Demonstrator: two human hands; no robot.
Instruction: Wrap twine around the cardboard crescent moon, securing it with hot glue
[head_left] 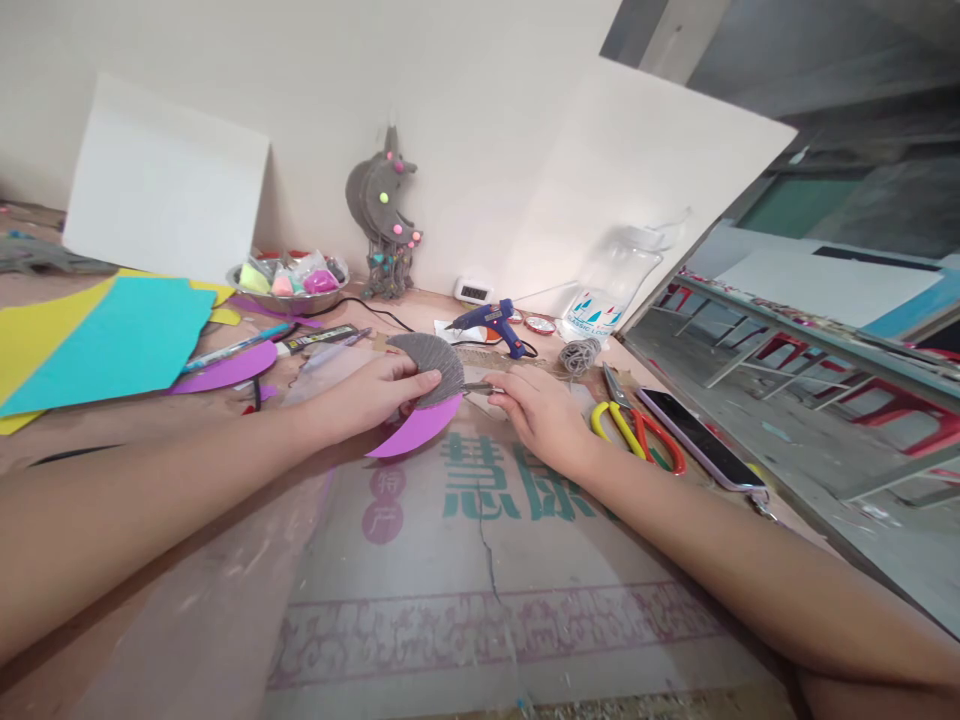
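A purple paper crescent (421,428) has its upper part wrapped in grey yarn (436,362), while its lower tip is bare. My left hand (369,395) pinches the wrapped part, thumb on top, from the left. Just right of the crescent, my right hand (546,412) is closed on grey yarn, a short piece of which shows between the fingers and the crescent. A loose dark strand lies on the plastic sheet below. Behind my right hand sits a tangled grey yarn ball (580,355).
A blue glue gun (491,322) lies beyond the crescent. Yellow-handled scissors (619,420), red-handled pliers (660,440) and a phone (701,438) lie right. Coloured sheets (112,345) and a bowl (289,295) stand left. A decorated grey moon (382,205) leans against the back wall.
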